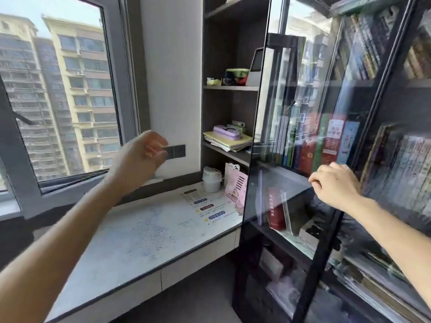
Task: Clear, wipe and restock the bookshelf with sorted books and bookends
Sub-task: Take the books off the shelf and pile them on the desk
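Gripping the glass door [275, 187] with our right hand [335, 186], we curl its fingers round the frame. Our left hand [140, 156] hovers over the far edge of the desk [140, 241], fingers curled, empty.

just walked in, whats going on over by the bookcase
A person stands at the bookcase. Their right hand has its fingers curled on the dark frame edge of the glass door, which looks swung partly open. The left hand is raised above the desk, fingers curled, holding nothing. The books are on the shelves behind the glass, so clearing has not yet begun.
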{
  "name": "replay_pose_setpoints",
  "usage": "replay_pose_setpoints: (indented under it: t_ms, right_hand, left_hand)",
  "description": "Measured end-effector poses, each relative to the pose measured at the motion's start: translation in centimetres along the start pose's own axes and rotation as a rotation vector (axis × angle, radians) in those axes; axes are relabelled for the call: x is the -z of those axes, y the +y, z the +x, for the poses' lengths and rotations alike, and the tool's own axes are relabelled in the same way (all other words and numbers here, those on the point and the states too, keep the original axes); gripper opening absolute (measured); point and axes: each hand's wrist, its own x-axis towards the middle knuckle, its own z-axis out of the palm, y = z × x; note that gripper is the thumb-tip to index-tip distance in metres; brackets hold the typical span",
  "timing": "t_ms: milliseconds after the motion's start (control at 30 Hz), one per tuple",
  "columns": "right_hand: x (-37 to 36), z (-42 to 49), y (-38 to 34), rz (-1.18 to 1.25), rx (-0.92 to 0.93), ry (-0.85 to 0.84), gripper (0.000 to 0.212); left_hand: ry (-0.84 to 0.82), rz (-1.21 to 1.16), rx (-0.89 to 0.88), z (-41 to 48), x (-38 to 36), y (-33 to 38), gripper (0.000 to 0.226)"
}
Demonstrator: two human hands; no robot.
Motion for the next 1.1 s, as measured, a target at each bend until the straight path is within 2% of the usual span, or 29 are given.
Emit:
replay_pose_setpoints:
  t_ms: [33, 133, 267, 367, 500, 700, 833, 933, 1100]
  right_hand:
    - [-0.9, -0.5, -0.4, -0.068, 0.005, -0.058, 0.023]
    - [-4.6, -1.6, -0.4, -0.148, 0.077, -0.154, 0.020]
    - [-7.3, -2.1, 1.2, -0.300, 0.144, -0.222, 0.025]
    - [-8.7, -1.3, 1.4, -0.437, 0.158, -0.410, 0.033]
    - [-11.0, -0.5, 2.1, -0.611, 0.157, -0.589, 0.038]
    - [-13.7, -1.1, 2.4, -0.833, 0.179, -0.650, 0.035]
    - [-13.0, -0.8, 0.7, -0.856, 0.129, -0.673, 0.042]
    - [-12.1, -0.9, -2.0, -0.822, 0.064, -0.729, 0.040]
    - [-9.5, -1.8, -7.4, -0.820, 0.126, -0.760, 0.038]
  left_hand:
    - [-0.073, 0.033, 0.006, 0.1, -2.3, 0.1, 0.016]
    - [-0.236, 0.066, 0.002, 0.4, -9.5, 1.0, 0.018]
    - [-0.345, -0.021, 0.053, 0.6, -17.5, 2.3, 0.023]
    - [-0.442, -0.039, 0.079, 0.2, -21.9, 2.5, 0.025]
    - [-0.549, -0.040, 0.079, 0.4, -25.6, 1.3, 0.025]
    - [-0.654, -0.083, 0.080, 1.1, -29.5, -0.9, 0.025]
    - [-0.740, -0.157, 0.090, 1.0, -31.7, -2.5, 0.020]
    - [-0.731, -0.253, 0.164, 0.7, -32.5, -3.2, 0.011]
    - [-0.693, -0.421, 0.191, 2.5, -32.6, -2.5, 0.021]
